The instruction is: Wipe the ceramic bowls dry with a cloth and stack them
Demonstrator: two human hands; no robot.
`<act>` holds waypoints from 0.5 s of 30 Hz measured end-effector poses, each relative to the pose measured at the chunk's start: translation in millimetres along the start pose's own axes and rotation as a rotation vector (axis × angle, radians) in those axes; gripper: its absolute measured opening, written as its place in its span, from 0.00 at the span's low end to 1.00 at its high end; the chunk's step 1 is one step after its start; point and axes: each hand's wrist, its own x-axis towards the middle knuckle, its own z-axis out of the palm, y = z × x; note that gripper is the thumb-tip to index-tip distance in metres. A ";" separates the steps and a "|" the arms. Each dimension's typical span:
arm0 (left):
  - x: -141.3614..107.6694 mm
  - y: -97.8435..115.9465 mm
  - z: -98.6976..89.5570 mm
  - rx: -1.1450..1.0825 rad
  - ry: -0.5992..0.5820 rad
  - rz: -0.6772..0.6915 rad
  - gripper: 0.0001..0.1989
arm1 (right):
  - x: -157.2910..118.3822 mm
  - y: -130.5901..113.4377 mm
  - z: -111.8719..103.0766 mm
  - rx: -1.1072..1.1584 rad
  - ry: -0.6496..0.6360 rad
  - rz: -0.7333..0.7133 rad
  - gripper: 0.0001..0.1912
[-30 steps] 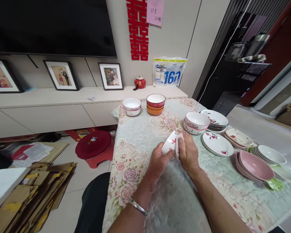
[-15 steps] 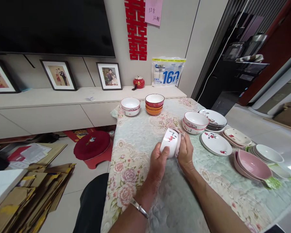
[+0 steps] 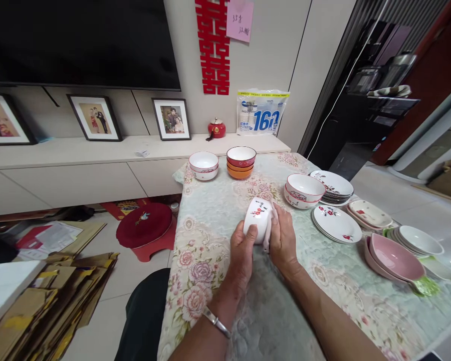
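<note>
A white bowl (image 3: 257,216) with red flowers and dark marks is held on its side above the middle of the table. My left hand (image 3: 242,245) grips its left side, thumb pressed on the outer wall. Against the bowl's right side, my right hand (image 3: 283,238) is closed on a pale pink cloth (image 3: 269,228), which lies over the rim. The bowl's inside and most of the cloth are hidden. To the right of my hands stand two stacked red-rimmed bowls (image 3: 305,189) and a few flowered plates (image 3: 336,224).
White bowls (image 3: 203,161) and a red-and-orange bowl stack (image 3: 240,163) stand at the table's far edge. Along the right lie dark-edged plates (image 3: 332,183), square dishes (image 3: 370,212), pink dishes (image 3: 396,255) and small white bowls (image 3: 421,239). A red stool (image 3: 145,225) stands left of the table.
The bowl has turned slightly and shifted a little left between my hands. My right hand has slid left and down with the cloth along the rim.
</note>
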 end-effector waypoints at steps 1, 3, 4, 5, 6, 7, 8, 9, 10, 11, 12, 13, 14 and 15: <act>1.3 1.6 0.6 -0.076 0.020 -0.022 0.17 | 0.1 -3.2 -0.3 -0.053 -0.012 -0.057 0.22; 3.1 5.0 2.3 -0.187 0.052 -0.066 0.20 | 1.5 -6.8 -1.2 -0.140 -0.038 -0.155 0.23; 3.5 6.2 3.1 -0.216 0.060 -0.083 0.21 | 2.5 -7.2 -1.7 -0.167 -0.042 -0.184 0.23; 3.5 7.0 3.7 -0.226 0.063 -0.090 0.22 | 3.5 -6.7 -2.1 -0.180 -0.042 -0.196 0.23; 3.1 7.1 4.1 -0.217 0.062 -0.086 0.22 | 4.4 -5.4 -2.3 -0.178 -0.035 -0.191 0.23; 2.2 6.9 4.3 -0.188 0.055 -0.069 0.21 | 5.1 -3.7 -2.3 -0.161 -0.026 -0.170 0.22; 0.8 6.5 4.2 -0.131 0.041 -0.044 0.20 | 5.5 -1.5 -1.9 -0.129 -0.011 -0.132 0.22; -0.8 6.1 3.9 -0.045 0.021 -0.017 0.18 | 5.6 0.8 -1.2 -0.083 0.011 -0.080 0.22; -2.6 5.9 3.4 0.065 0.000 0.018 0.16 | 5.4 3.2 -0.1 -0.024 0.040 -0.015 0.22; -4.5 6.2 2.8 0.196 -0.018 0.055 0.13 | 5.0 5.5 1.1 0.042 0.071 0.062 0.22; -6.3 6.8 2.2 0.336 -0.034 0.098 0.12 | 4.4 7.7 2.6 0.113 0.094 0.147 0.22; -7.8 7.8 1.7 0.475 -0.048 0.145 0.11 | 3.6 9.6 4.0 0.189 0.103 0.236 0.22; -8.9 8.8 1.2 0.605 -0.061 0.199 0.10 | 2.7 11.4 5.2 0.264 0.096 0.323 0.22; -9.7 9.7 1.0 0.721 -0.073 0.260 0.10 | 2.0 13.2 6.2 0.334 0.075 0.400 0.22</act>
